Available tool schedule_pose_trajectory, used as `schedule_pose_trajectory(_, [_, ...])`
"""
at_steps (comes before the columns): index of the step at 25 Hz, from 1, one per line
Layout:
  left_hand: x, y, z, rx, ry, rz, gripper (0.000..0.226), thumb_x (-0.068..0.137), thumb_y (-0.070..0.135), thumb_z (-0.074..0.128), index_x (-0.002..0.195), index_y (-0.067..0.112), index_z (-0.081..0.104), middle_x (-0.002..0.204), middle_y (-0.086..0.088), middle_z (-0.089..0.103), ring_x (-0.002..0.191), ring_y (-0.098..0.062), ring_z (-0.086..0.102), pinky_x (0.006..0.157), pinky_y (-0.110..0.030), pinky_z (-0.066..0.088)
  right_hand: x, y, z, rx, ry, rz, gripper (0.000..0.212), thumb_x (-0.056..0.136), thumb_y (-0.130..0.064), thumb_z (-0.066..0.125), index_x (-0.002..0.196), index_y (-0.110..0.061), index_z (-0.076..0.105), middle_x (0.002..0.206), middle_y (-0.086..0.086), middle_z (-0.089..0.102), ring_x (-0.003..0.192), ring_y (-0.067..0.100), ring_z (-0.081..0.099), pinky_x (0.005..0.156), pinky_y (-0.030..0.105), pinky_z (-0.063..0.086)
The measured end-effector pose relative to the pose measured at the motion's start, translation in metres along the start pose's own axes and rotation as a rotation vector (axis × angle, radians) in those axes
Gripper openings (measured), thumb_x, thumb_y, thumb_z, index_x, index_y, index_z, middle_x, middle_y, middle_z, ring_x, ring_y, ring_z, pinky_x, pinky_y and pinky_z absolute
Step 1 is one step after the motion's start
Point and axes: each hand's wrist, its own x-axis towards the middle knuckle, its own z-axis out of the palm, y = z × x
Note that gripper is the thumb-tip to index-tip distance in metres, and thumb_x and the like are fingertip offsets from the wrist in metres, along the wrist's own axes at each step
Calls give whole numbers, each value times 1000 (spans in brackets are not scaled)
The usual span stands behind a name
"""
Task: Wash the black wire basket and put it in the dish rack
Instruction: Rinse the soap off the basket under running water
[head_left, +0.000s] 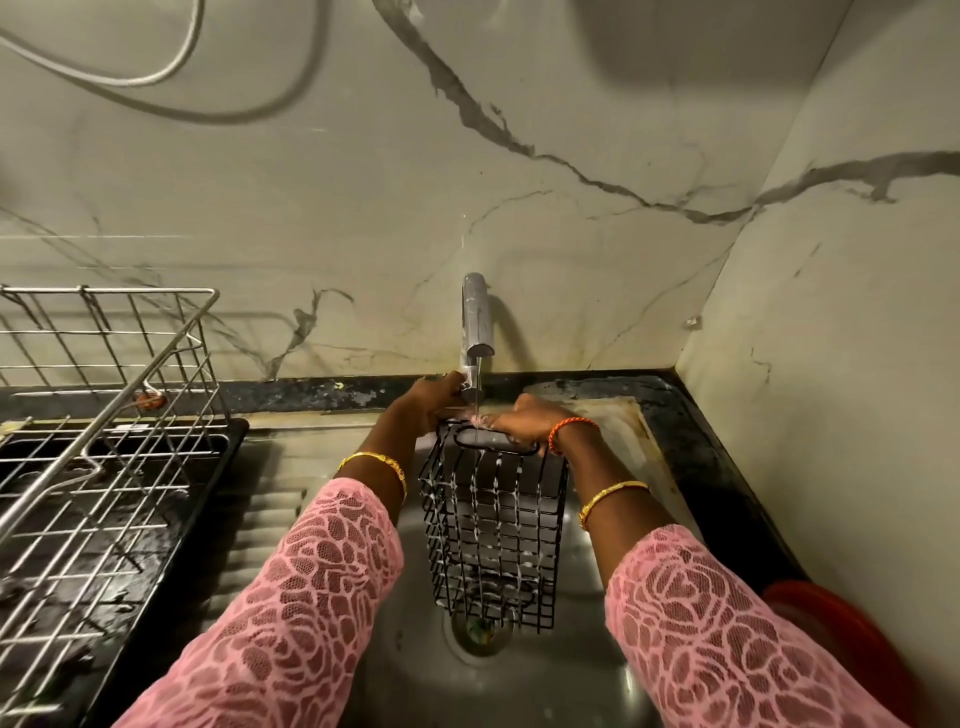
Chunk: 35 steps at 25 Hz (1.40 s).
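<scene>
Basket (493, 530) under the tap (478, 327), suds on its wires: our hands, left (434, 400) and right (524, 421), grip its top rim. We should turn it so water reaches every side.

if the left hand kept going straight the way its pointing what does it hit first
Probably the faucet: the left hand reaches away from the person, its fingertips already at the spout's base. Behind that is the marble wall. Depth is hard to judge here.

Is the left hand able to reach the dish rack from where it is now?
Probably yes. The dish rack stands open-topped to the left of the sink, with nothing between. But the left hand holds the black wire basket under the tap.
</scene>
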Motion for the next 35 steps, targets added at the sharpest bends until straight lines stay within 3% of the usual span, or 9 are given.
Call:
schedule_pose_trajectory(4, [-27,-8,-4,-6,-43,-27,54,89,54,53,104,4,62,87,-11,64,67,-17,59,52,-25,50,-2,-3,-3,20,1,-13,48,83,-59,53,60,-18,47,59,-1,46,56,13,42,55,26,34])
schedule_pose_trajectory(9, [-66,-38,-12,50,-122,27,68,93,65,29,90,7,65,72,-10,65,62,-19,61,56,-26,46,-9,-8,3,6,-7,-51,57,74,-69,56,51,-19,41,51,-3,41,48,11,36,53,26,32])
schedule_pose_trajectory(14, [-89,-36,-13,143,82,167,54,94,52,44,82,4,64,57,-5,60,46,-12,54,52,-22,45,-17,-25,4,-22,-58,-98,57,72,-69,59,55,-16,45,55,-1,46,52,12,42,53,24,36])
schedule_pose_trajectory(17, [-93,-35,-11,164,313,233,49,93,50,49,69,8,55,59,-6,50,51,-15,44,54,-25,38,-22,-34,2,-28,-54,-149,55,72,-66,62,52,-16,50,52,-1,51,48,11,45,56,25,40])
schedule_pose_trajectory(20, [-101,-40,-6,57,424,260,50,91,48,53,57,15,40,53,-1,39,48,-11,33,46,-22,29,-23,-38,-1,46,88,-232,28,80,-37,69,66,-13,65,67,1,64,65,13,58,71,31,51])
schedule_pose_trajectory(22, [-105,-43,-6,28,448,270,52,90,49,54,55,17,34,52,0,35,47,-10,29,44,-22,25,-27,-46,-5,274,119,-248,10,85,-11,64,88,-2,68,85,11,67,69,14,61,69,27,54])
schedule_pose_trajectory(25, [-108,-43,-9,-18,476,241,53,89,51,54,54,18,31,51,1,32,48,-10,26,45,-23,22,-38,-59,-8,597,4,-161,18,84,16,49,96,14,62,98,24,66,73,22,65,63,20,57])
schedule_pose_trajectory(30, [-107,-52,-15,-141,470,181,48,88,52,56,61,15,41,58,-3,39,52,-12,34,47,-24,30,-39,-66,-10,572,-125,-25,16,82,11,58,69,1,60,72,13,62,64,17,60,53,19,54])
schedule_pose_trajectory(35, [-104,-57,-10,-149,434,159,50,89,53,53,61,14,41,58,-4,40,53,-12,35,50,-22,35,-25,-64,2,604,-107,27,38,90,1,26,56,-12,39,51,3,40,52,16,43,46,22,37])
